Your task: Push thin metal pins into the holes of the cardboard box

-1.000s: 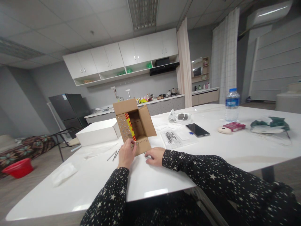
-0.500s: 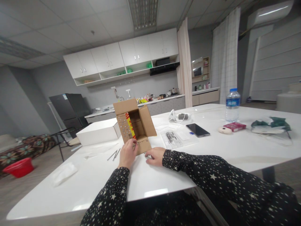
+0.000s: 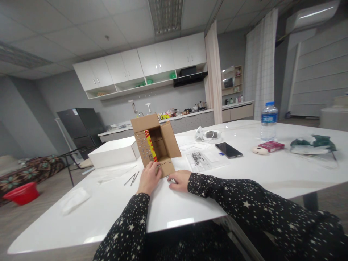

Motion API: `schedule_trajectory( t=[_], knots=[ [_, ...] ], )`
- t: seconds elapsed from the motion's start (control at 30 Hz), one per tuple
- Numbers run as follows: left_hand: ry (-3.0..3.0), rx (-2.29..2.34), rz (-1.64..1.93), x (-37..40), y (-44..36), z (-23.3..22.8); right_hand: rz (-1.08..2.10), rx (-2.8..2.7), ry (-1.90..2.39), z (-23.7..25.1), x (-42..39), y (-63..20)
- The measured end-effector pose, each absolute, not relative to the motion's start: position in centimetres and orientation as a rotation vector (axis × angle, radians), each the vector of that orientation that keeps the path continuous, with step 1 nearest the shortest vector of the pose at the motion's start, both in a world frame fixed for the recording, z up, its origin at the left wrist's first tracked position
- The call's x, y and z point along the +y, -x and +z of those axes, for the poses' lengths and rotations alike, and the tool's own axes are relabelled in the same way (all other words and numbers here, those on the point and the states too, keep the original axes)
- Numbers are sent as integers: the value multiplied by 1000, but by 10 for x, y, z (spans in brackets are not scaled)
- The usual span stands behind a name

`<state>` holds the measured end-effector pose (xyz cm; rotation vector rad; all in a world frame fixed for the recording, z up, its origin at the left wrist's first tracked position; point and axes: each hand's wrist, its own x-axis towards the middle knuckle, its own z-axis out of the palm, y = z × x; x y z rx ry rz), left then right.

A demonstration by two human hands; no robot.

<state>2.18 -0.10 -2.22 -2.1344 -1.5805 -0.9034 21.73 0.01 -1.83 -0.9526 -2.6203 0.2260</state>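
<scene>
An open cardboard box rests on the white table with its flaps spread and its opening towards me. Small round, pale pieces dot its left flap, beside a yellow and red printed strip. A row of small dark marks or pieces runs along the lower flap. My left hand is at the left edge of that lower flap, fingers bent inward; whatever is under its fingertips is hidden. Just right of the flap's near edge, my right hand lies on the table, thumb and forefinger apart.
Two thin metal rods and crumpled white tissue lie to the left. A long white box stands behind. Rightward are a clear plastic case, a phone, a pink packet and a water bottle.
My left hand has lowered slightly and turned, its fingertips moving from the printed strip's lower end to the lower flap's edge. My right hand and the box stay put.
</scene>
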Motion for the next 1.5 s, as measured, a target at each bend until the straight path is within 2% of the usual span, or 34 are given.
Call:
schedule_trajectory(
  t=[1.5],
  knots=[
    [2543, -1559, -739, -10, -30, -22, 200, -2629, 893, -19, 0, -218]
  ],
)
